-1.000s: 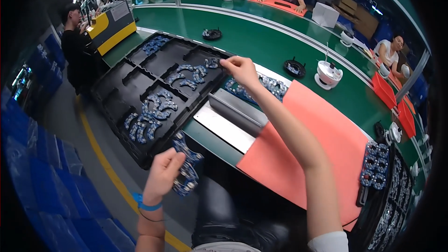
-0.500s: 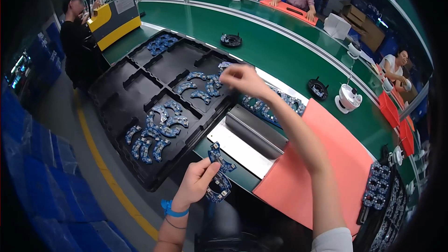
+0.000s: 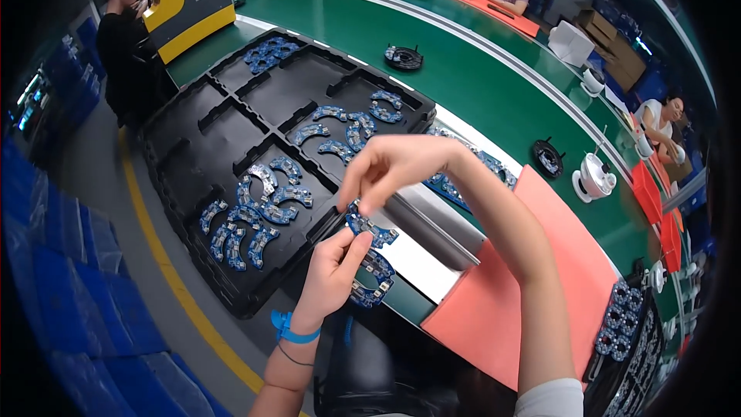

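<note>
Low in the middle, my left hand (image 3: 330,276) grips a panel of blue curved circuit boards (image 3: 375,266), thumb across its face. My right hand (image 3: 394,171) reaches over from the right, and its thumb and fingers pinch the upper end of the same panel, near an arc-shaped piece (image 3: 367,225). Just beyond lies a black compartment tray (image 3: 231,135). Its near compartment holds several loose arc-shaped circuit boards (image 3: 251,216), and more arcs (image 3: 336,127) lie in the compartment to the right. My right fingertips partly hide the panel's top edge.
A metal fixture (image 3: 428,239) and a salmon-coloured sheet (image 3: 532,278) lie right of my hands. More blue panels (image 3: 448,189) sit behind the fixture. Black round parts (image 3: 404,57) and a white device (image 3: 594,179) stand on the green conveyor (image 3: 478,93). Co-workers sit across it.
My right hand has come back from the tray's right compartment to the panel in my left hand. Two arcs now show where it was. The view has shifted slightly.
</note>
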`<state>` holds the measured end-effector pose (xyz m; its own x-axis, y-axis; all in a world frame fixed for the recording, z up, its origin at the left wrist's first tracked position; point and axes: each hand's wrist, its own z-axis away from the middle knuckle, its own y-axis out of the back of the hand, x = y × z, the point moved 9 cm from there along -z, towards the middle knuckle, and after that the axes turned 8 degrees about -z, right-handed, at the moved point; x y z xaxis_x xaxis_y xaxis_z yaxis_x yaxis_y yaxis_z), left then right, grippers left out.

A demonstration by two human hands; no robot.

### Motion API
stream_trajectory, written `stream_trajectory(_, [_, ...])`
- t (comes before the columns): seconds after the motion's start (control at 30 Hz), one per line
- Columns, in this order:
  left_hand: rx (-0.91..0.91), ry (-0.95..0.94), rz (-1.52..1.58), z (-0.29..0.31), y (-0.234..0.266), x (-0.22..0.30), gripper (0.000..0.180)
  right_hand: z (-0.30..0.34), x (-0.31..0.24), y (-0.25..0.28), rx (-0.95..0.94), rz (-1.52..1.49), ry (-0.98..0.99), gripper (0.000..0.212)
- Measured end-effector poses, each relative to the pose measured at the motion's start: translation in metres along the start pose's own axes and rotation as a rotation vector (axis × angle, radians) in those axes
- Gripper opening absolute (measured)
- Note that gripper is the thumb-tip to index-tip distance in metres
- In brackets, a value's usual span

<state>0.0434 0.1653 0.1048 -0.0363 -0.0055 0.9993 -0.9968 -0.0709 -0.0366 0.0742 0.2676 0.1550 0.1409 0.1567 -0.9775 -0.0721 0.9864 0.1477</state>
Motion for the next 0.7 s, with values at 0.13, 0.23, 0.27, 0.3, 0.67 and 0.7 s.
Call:
stream_trajectory(0.13, [0.028, -0.004, -0.016, -0.002, 0.012, -0.003, 0.025, -0.014, 0.009, 0.059, 0.360, -0.159, 0.106, 0.024])
stream_trajectory(0.23, [-0.015, 0.017, 0.068, -0.001, 0.001, -0.005, 0.028, 0.017, 0.047, 0.170, 0.944, -0.375, 0.258, 0.028])
stream_trajectory(0.27, [-0.029, 0.053, 0.143, -0.001, -0.002, -0.008, 0.029, 0.016, 0.063, 0.186, 1.073, -0.460, 0.237, 0.029])
stream_trajectory(0.3, [-0.025, 0.056, 0.181, 0.000, -0.002, -0.011, 0.028, 0.016, 0.072, 0.202, 1.162, -0.273, 0.163, 0.030])
stream_trajectory(0.67, [0.268, -0.126, 0.146, 0.002, 0.033, 0.001, 0.016, 0.046, 0.021, 0.135, 1.164, 0.365, 0.050, 0.023])
stream_trajectory(0.7, [0.277, -0.123, 0.145, 0.003, 0.034, 0.002, 0.016, 0.041, 0.020, 0.105, 1.022, 0.265, -0.008, 0.025])
